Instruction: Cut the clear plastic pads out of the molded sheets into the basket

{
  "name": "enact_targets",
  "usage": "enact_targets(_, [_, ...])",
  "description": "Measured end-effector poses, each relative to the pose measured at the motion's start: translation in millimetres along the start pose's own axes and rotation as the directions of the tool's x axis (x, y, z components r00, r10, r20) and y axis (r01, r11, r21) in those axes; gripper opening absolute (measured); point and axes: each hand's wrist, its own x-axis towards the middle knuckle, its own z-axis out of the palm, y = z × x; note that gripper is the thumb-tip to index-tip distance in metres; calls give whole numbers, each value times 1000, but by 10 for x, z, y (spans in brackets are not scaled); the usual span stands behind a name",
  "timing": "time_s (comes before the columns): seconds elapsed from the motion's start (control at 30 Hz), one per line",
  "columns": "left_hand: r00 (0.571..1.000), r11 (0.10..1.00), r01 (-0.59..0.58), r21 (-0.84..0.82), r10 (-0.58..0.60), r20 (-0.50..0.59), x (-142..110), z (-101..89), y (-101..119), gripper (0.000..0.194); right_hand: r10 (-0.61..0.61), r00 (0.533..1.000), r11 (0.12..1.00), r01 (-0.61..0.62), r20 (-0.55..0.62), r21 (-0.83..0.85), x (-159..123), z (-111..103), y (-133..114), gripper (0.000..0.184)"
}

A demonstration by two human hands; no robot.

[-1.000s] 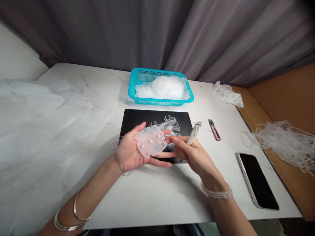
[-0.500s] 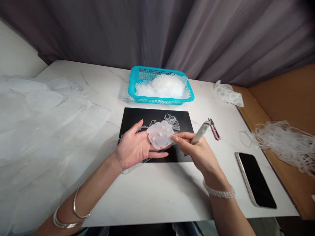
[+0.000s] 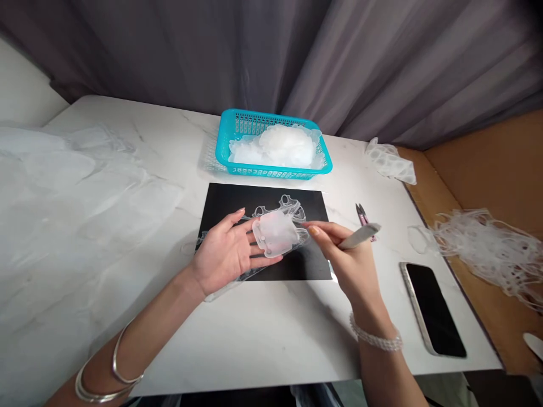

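My left hand [image 3: 224, 252] lies palm up over the black mat, holding a frosted plastic moulded piece [image 3: 275, 233] against its fingers. My right hand [image 3: 348, 257] pinches a slim pale file [image 3: 360, 236] and sits just right of that piece, with its fingertips close to the piece's edge. A clear cut-out plastic sheet [image 3: 280, 210] lies partly hidden under the piece and my hands, on the black mat [image 3: 224, 200].
A turquoise basket [image 3: 271, 169] piled with clear plastic stands behind the mat. Pink-handled snips [image 3: 361, 215] lie right of it, near a black phone [image 3: 432, 310]. Plastic scraps [image 3: 479, 249] lie at the right, and a large plastic sheet [image 3: 63, 164] covers the table's left.
The frosted piece has turned, and its pegs no longer show on top. The file has swung right and away from the piece, and the view has shifted slightly.
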Motion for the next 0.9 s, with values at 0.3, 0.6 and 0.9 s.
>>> enact_targets(0.3, [998, 999, 50, 3, -50, 36, -22, 26, 14, 62, 222, 945, 943, -271, 242, 194, 68, -49, 67, 38])
enact_targets(0.6, [997, 998, 54, 11, -55, 55, -16, 17, 8, 61, 224, 941, 938, -278, 253, 206, 69, -37, 82, 37])
enact_targets(0.9, [998, 998, 58, -36, -59, -5, -19, 17, 19, 60, 223, 936, 955, -266, 274, 134, 70, 26, 70, 34])
